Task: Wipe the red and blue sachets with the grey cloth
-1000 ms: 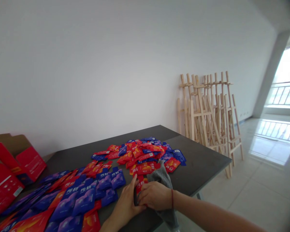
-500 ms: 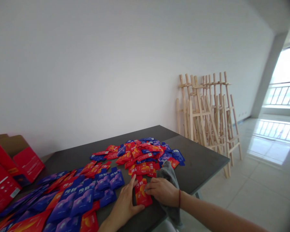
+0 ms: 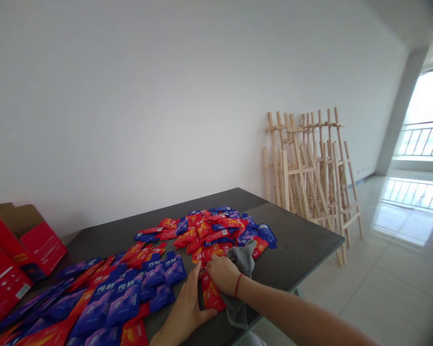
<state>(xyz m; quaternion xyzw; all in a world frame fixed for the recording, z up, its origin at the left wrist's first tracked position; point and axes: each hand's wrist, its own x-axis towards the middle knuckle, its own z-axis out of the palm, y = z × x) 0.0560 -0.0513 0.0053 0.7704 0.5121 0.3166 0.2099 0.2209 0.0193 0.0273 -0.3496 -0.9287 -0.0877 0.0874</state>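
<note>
A red packet (image 3: 212,295) with orange pictures lies flat at the table's near edge. My left hand (image 3: 186,305) holds it from the left, index finger by its top corner and thumb at its lower edge. In my closed right hand (image 3: 222,275) is a grey cloth (image 3: 243,257), bunched at the far side and hanging down by the wrist. That hand lies over the upper part of the packet and hides it. Just beyond is a loose heap of red and blue packets (image 3: 202,228).
Rows of blue and red packets (image 3: 124,295) cover the table's left part. Open red cardboard boxes (image 3: 43,247) stand at the far left. The dark table (image 3: 288,240) ends at a corner on the right. Wooden easels (image 3: 303,168) lean against the white wall behind it.
My right hand has slid up and left across the red packet, and the grey cloth has shifted with it. My left hand stays at the packet's left side.
</note>
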